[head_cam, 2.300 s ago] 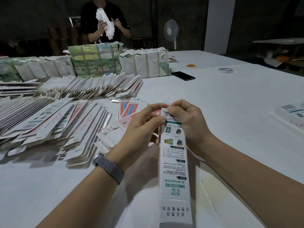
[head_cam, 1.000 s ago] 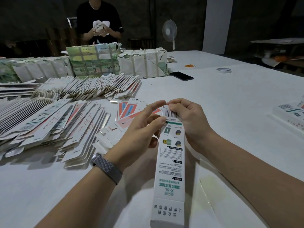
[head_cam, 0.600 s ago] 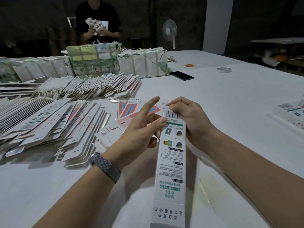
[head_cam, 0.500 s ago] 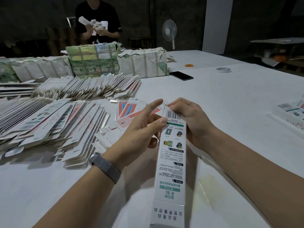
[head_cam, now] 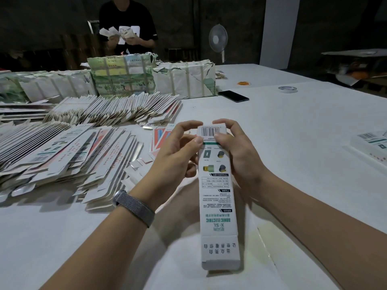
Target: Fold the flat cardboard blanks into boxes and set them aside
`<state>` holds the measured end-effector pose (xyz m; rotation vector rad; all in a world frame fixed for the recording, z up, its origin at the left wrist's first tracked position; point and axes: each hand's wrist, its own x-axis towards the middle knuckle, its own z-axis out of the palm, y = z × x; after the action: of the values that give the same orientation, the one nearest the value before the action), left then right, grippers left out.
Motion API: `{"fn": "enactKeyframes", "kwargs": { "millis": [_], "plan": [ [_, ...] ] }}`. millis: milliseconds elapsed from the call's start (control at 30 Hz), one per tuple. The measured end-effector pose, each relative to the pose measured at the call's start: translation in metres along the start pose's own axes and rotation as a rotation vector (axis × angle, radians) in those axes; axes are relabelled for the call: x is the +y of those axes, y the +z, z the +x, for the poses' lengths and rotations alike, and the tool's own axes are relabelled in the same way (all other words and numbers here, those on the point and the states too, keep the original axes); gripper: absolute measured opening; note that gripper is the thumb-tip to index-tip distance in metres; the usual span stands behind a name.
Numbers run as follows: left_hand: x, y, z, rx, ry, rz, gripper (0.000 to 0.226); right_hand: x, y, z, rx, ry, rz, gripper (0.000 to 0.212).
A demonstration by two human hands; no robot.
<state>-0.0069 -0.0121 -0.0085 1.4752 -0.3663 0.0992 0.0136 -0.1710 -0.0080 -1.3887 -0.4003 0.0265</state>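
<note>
White cardboard, long and narrow: the box [head_cam: 217, 197] is up off the surface in front of the person, near the front edge, running lengthwise away from the camera. Its printed face is up, a green band crosses it below a barcode, and small pictures of products sit under that. The near end flap looks folded shut and carries a row of upside-down characters.

Left hand [head_cam: 176, 160] grips the far end from the left, thumb on the printed face, fingers curled over the top edge. Right hand [head_cam: 236, 155] mirrors it from the right, thumb beside the barcode, fingers hooked over the far end. What those fingers do behind the box is hidden.

Reading the print upside down: "SONIC ELECTRIC" in green and "X-SL" below it. The small black text blocks are too fine to read.

Flat blanks [head_cam: 62, 155] lie fanned in overlapping rows towards the left edge of the surface [head_cam: 293, 126]. A finished box [head_cam: 372, 145] at the right edge is cut off by the frame. A wristband [head_cam: 134, 208] wraps the left wrist.
</note>
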Motion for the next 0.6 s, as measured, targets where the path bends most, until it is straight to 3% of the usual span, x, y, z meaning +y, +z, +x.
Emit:
{"fn": "enactKeyframes", "kwargs": {
  "millis": [167,600],
  "plan": [
    [0.0012,-0.0011,-0.0008,0.002,0.023,-0.003,0.023,0.0,-0.0019,-0.0009,-0.005,-0.071,0.043,0.027],
    [0.0029,0.0041,-0.0034,0.028,-0.002,0.005,0.022,0.0023,-0.0029,0.0003,0.001,-0.049,0.108,0.019]
  ]
}}
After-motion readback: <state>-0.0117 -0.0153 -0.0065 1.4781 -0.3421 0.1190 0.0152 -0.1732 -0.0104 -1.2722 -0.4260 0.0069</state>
